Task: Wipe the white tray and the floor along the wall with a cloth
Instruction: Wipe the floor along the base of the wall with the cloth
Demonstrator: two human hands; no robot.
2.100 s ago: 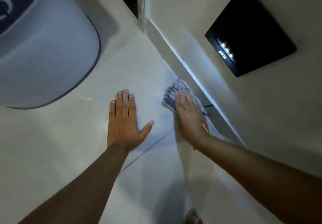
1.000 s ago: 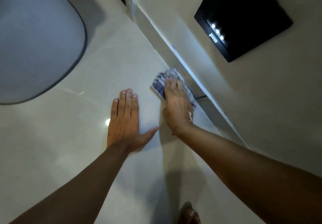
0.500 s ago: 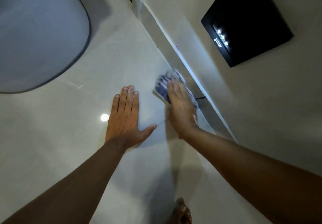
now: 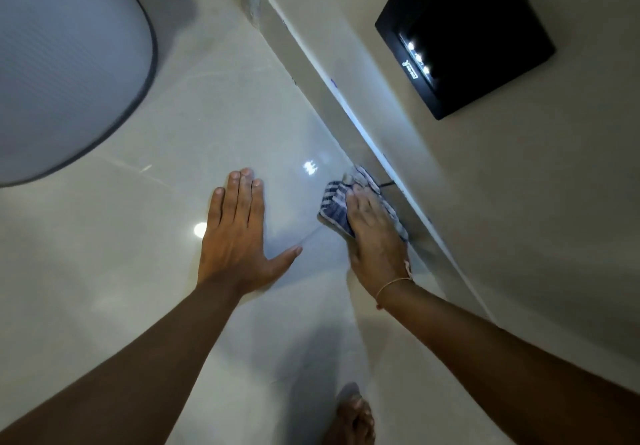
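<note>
A blue and white patterned cloth (image 4: 334, 202) lies on the glossy pale floor tiles (image 4: 225, 125), right against the skirting board (image 4: 349, 122) of the wall (image 4: 519, 202). My right hand (image 4: 375, 236) presses flat on top of the cloth, fingers pointing along the wall, and covers most of it. My left hand (image 4: 237, 236) rests flat on the floor to the left, fingers spread, holding nothing. No white tray is in view.
A large grey rounded object (image 4: 65, 63) with a dark rim stands on the floor at upper left. A black panel (image 4: 467, 28) with small lit lights is fixed on the wall. A thin dark wire (image 4: 387, 184) pokes out at the skirting. My bare foot (image 4: 353, 417) shows at the bottom.
My right hand has stayed pressed on the cloth by the skirting, shifting only slightly along the wall. My left hand has stayed planted on the floor. The view has shifted a little.
</note>
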